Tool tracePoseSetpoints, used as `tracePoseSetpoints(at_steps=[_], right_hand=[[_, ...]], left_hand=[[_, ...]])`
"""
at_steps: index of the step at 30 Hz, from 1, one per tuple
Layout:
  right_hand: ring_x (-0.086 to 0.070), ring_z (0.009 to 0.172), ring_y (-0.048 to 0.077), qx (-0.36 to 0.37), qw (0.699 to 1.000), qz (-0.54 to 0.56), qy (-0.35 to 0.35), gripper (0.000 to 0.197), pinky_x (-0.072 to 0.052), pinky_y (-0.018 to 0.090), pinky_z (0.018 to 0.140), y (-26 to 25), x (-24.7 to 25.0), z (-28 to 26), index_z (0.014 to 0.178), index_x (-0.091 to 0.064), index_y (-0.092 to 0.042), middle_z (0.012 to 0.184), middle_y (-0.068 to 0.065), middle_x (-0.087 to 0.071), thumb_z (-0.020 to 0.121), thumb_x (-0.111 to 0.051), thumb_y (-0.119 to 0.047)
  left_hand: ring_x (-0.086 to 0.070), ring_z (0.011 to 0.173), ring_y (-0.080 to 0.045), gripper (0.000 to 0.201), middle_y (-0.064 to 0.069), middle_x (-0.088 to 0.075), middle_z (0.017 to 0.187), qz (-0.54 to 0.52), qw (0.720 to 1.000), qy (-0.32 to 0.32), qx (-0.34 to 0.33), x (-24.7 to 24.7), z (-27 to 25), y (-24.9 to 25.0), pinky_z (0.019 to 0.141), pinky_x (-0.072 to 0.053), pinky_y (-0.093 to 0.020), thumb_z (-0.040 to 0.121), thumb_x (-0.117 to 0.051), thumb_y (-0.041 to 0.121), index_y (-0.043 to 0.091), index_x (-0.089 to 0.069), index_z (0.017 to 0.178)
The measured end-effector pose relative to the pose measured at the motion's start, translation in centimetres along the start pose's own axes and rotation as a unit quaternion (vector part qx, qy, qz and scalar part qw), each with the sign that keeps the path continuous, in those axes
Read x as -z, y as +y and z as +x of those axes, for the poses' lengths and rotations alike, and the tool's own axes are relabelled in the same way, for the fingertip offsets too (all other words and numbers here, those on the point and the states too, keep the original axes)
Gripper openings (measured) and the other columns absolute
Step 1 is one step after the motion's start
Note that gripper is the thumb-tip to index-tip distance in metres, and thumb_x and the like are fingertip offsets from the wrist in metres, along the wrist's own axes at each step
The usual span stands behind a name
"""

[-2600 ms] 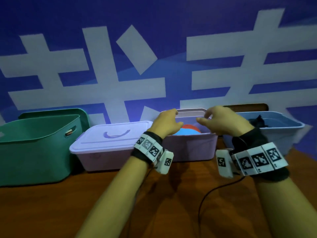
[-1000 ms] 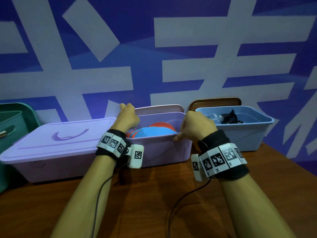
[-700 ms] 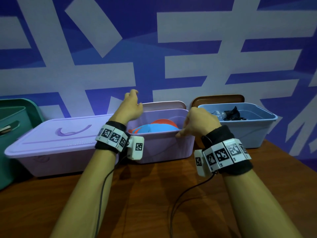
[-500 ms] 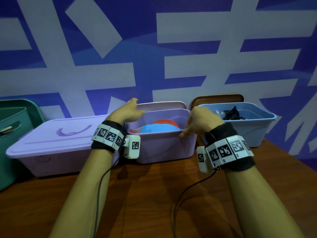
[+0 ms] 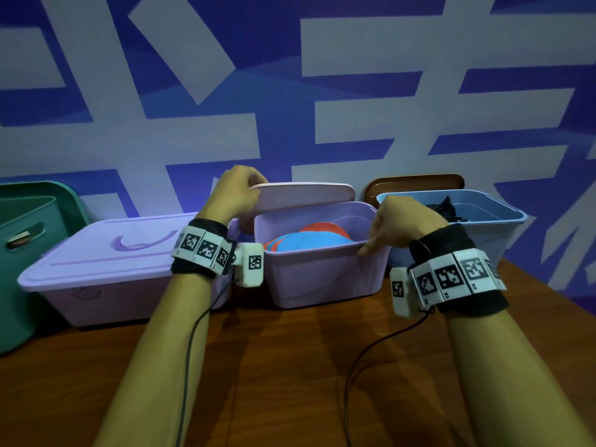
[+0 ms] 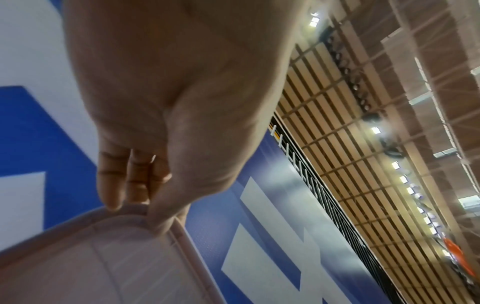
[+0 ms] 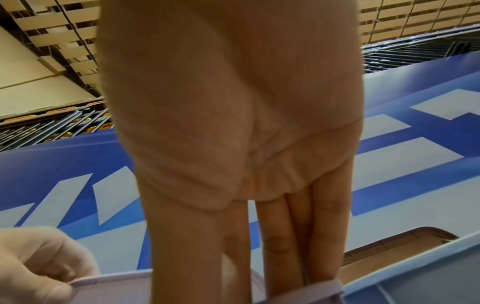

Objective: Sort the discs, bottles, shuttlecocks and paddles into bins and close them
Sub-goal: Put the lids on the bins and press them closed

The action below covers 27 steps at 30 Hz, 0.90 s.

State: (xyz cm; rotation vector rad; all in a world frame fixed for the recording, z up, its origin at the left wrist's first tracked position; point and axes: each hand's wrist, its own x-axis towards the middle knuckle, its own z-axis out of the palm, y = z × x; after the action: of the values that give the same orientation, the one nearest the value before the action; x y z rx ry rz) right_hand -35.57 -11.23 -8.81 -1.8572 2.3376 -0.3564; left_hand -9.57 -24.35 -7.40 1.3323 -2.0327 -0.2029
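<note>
An open lilac bin stands mid-table with blue and orange discs inside. Its pale lid hangs tilted over the bin's back edge. My left hand pinches the lid's left corner; in the left wrist view the fingers lie over the lid and the thumb under it. My right hand holds the bin's right rim, thumb at the front corner. In the right wrist view its fingers run straight down behind the rim.
A closed lilac bin sits to the left and a green bin at the far left. On the right an open blue bin holds dark items; its brown lid leans on the wall. Bare wooden table in front.
My left hand left the bin's rim, rose and took hold of the lid's left corner; the lid now tips forward off the wall. My right hand has stayed on the right rim.
</note>
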Motion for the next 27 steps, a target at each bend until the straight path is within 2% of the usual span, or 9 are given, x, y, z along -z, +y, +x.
tracePoseSetpoints(at_steps=[5, 8, 12, 15, 17, 22, 23, 24, 27], right_hand=[[-0.068, 0.081, 0.017, 0.000, 1.000, -0.010, 0.006, 0.037, -0.059, 0.042, 0.082, 0.2, -0.3, 0.5, 0.072, -0.076, -0.021, 0.076, -0.004, -0.072, 0.057, -0.091, -0.052], [-0.068, 0.083, 0.017, 0.007, 1.000, -0.006, 0.001, 0.037, -0.058, 0.042, 0.083, 0.4, 0.0, 0.2, 0.073, -0.076, -0.022, 0.079, -0.005, -0.072, 0.056, -0.091, -0.051], [-0.069, 0.093, 0.013, 0.089, 0.983, 0.160, -0.017, 0.041, -0.056, 0.034, 0.087, 0.8, 1.9, -1.2, 0.104, -0.072, -0.026, 0.097, -0.009, -0.074, 0.075, -0.079, -0.054], [-0.072, 0.102, 0.028, 0.082, 0.891, 0.447, 0.014, 0.023, -0.055, 0.041, 0.096, 1.6, 3.6, -2.1, 0.119, -0.065, -0.009, 0.104, 0.010, -0.076, 0.099, -0.057, -0.016], [-0.072, 0.103, 0.031, 0.056, 0.832, 0.553, 0.003, 0.026, -0.055, 0.041, 0.095, 2.2, 4.4, -2.7, 0.125, -0.060, -0.004, 0.106, 0.015, -0.075, 0.102, -0.049, -0.009], [-0.072, 0.099, 0.031, 0.032, 0.597, 0.798, -0.069, 0.050, -0.061, 0.042, 0.080, 1.4, 4.4, -2.4, 0.128, -0.059, -0.004, 0.112, 0.018, -0.072, 0.107, -0.030, -0.040], [-0.072, 0.102, 0.029, 0.025, 0.578, 0.812, -0.076, 0.057, -0.061, 0.043, 0.079, 1.1, 4.2, -2.1, 0.129, -0.058, -0.004, 0.114, 0.017, -0.072, 0.106, -0.029, -0.047], [-0.072, 0.099, 0.026, 0.019, 0.585, 0.808, -0.067, 0.056, -0.062, 0.042, 0.075, 0.7, 3.9, -1.9, 0.129, -0.057, -0.003, 0.113, 0.016, -0.072, 0.105, -0.034, -0.048], [-0.074, 0.076, 0.021, -0.028, 0.673, 0.739, 0.006, 0.039, -0.061, 0.032, 0.063, 0.2, 2.9, -0.9, 0.130, -0.055, 0.007, 0.102, 0.016, -0.073, 0.099, -0.058, -0.017]], left_hand=[[-0.064, 0.093, -0.024, 0.019, -0.005, -0.073, 0.097, -0.008, 0.992, 0.095, -0.085, 2.1, -0.2, 1.4, 0.079, -0.043, -0.025, 0.092, -0.062, 0.006, 0.015, -0.076, 0.101], [-0.062, 0.089, -0.017, 0.016, -0.002, -0.068, 0.098, -0.037, 0.971, 0.165, -0.166, 4.5, -1.2, 3.3, 0.076, -0.043, -0.020, 0.090, -0.066, 0.006, 0.015, -0.076, 0.099], [-0.064, 0.092, -0.013, 0.014, 0.000, -0.065, 0.102, -0.112, 0.948, 0.179, -0.237, 6.9, -3.3, 5.6, 0.084, -0.054, -0.023, 0.089, -0.073, 0.009, 0.017, -0.077, 0.099], [-0.064, 0.090, -0.010, 0.011, 0.000, -0.066, 0.100, -0.125, 0.946, 0.171, -0.244, 7.7, -5.1, 6.3, 0.080, -0.055, -0.019, 0.089, -0.076, 0.011, 0.015, -0.077, 0.099], [-0.065, 0.088, -0.014, 0.011, -0.001, -0.067, 0.097, -0.139, 0.948, 0.155, -0.239, 8.2, -6.2, 6.2, 0.081, -0.058, -0.027, 0.085, -0.078, 0.008, 0.015, -0.077, 0.094], [-0.065, 0.076, -0.025, 0.033, -0.006, -0.069, 0.086, -0.111, 0.965, 0.093, -0.216, 9.4, -7.7, 4.1, 0.073, -0.056, -0.041, 0.074, -0.082, -0.004, 0.027, -0.075, 0.083], [-0.065, 0.075, -0.026, 0.039, -0.004, -0.069, 0.085, -0.104, 0.968, 0.074, -0.218, 9.3, -7.9, 3.8, 0.073, -0.055, -0.041, 0.073, -0.082, -0.006, 0.032, -0.075, 0.081], [-0.065, 0.076, -0.026, 0.046, -0.002, -0.070, 0.085, -0.097, 0.970, 0.061, -0.216, 9.2, -7.9, 3.6, 0.073, -0.055, -0.040, 0.072, -0.082, -0.007, 0.038, -0.073, 0.079], [-0.067, 0.086, -0.018, 0.057, 0.004, -0.070, 0.098, -0.065, 0.978, 0.011, -0.195, 8.6, -7.8, 3.1, 0.078, -0.053, -0.033, 0.071, -0.067, -0.016, 0.039, -0.075, 0.083]])
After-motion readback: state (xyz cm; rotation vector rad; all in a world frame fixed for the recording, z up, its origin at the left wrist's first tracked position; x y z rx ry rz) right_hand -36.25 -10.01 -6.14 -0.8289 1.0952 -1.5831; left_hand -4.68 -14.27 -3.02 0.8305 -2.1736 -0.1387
